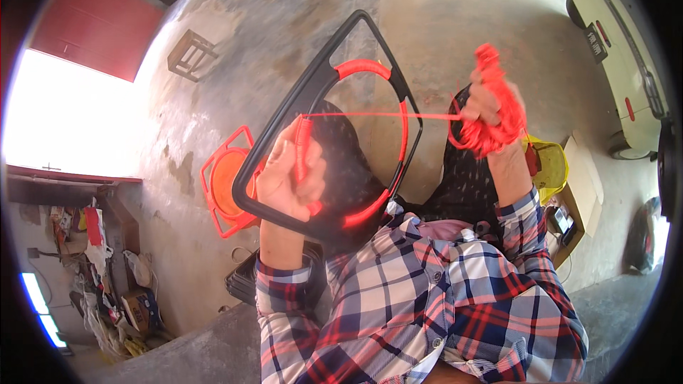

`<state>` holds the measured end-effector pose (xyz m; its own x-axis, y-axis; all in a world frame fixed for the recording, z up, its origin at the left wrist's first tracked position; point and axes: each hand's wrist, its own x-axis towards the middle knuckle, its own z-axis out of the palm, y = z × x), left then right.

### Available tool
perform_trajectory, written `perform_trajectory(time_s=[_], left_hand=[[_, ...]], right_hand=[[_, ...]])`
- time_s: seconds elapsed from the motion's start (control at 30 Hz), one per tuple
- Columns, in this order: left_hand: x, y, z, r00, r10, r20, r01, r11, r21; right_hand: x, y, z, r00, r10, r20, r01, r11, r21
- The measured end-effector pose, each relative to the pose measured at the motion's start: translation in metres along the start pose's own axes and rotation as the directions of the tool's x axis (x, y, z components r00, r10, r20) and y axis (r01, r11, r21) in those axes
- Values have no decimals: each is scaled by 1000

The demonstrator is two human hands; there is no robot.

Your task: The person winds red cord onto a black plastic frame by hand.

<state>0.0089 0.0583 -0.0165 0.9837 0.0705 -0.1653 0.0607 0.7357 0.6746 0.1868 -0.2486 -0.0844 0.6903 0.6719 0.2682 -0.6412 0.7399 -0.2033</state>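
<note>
My left hand (290,179) is closed round the left side of a black frame (320,85), roughly triangular with a round inner ring. Several stretches of that ring are bound in red wrapping (364,67), one of them under my left fingers. A taut red strand (384,114) runs from the top of this left wrapping across the ring to my right hand (484,103). The right fingers are closed on a loose bundle of red cord (500,128), its loops hanging round the hand. The frame is held up in front of my dark-trousered legs.
An orange-red slatted item (231,181), perhaps a stool or basket, stands left of my legs. At right are a yellow basket (551,163) and a cardboard box (585,185). Farther off are a small wooden stool (190,55), a parked vehicle (619,50) and cluttered shelves (107,263).
</note>
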Motion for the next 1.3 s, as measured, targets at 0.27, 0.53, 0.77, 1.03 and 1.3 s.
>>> perform_trajectory(time_s=[0.27, 0.53, 0.77, 1.03, 1.3], left_hand=[[0, 17, 16, 988, 140, -64, -121, 961, 250], [5, 15, 12, 999, -4, -49, 14, 981, 192], [6, 17, 23, 983, -148, -106, 158, 982, 100], [9, 12, 21, 971, -204, -122, 209, 978, 28], [17, 1, 20, 982, -186, -6, 185, 970, 157]], right_hand=[[-10, 62, 3, 921, 80, -382, -168, 965, -201], [-13, 62, -6, 936, 109, -335, -164, 977, -139], [-16, 66, -9, 924, 152, -350, -216, 965, -151], [-21, 67, -18, 922, 170, -348, -236, 959, -157], [-7, 99, -9, 833, 83, -547, -386, 796, -466]])
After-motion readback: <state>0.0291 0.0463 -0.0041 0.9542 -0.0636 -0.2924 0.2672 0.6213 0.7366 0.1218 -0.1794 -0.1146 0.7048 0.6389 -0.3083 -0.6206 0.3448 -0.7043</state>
